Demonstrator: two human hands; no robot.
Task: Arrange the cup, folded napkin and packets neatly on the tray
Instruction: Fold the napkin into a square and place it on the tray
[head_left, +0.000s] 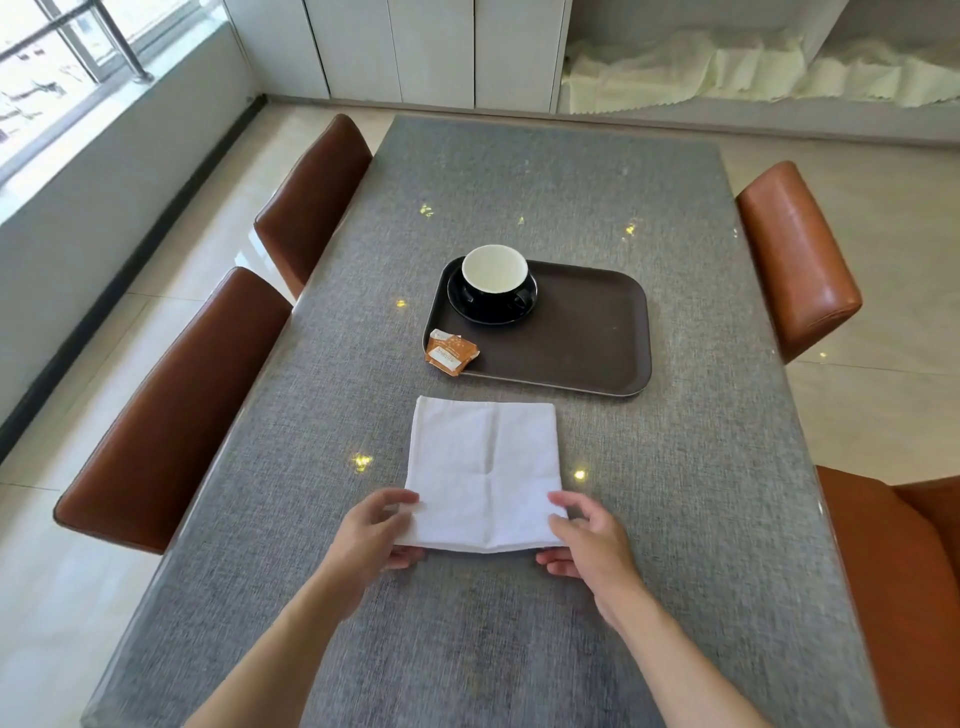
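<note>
1. Folding or lifting the napkin (483, 470) looks like the step in hand: the left hand (371, 535) pinches its near-left corner, thumb on top and fingers (410, 558) tucked beneath, and the right hand (589, 540) does the same at the near-right corner. Both grips are closed on the cloth, not spread.
2. The napkin lies flat on the grey table (701, 467), at 6 o'clock from the tray (587, 332) and just apart from its near rim. A crease runs down its middle.
3. To do it well, I judge both corners should rise together and level, so the layers stay stacked and the near edge does not sag or fan open.
4. If another fold is wanted, bring the near edge onto the far edge squarely and press the crease flat.
5. For placing, the bare floor of the tray at 3 o'clock from the cup (494, 275) seems the natural spot; set it down parallel to the tray's long rim.
6. Risk: thin cloth dragged across the rim could rumple or nudge the packets (451, 353).
7. Count: one tray; one white-lined black cup on one black saucer (491, 312), at the tray's 10 o'clock corner.
8. One napkin.
9. Orange packets at the tray's 8 o'clock corner, overhanging the rim: two appear to overlap, though I cannot be sure of the number.
10. Four brown chairs (171, 415) are in view, two on each side of the table.
</note>
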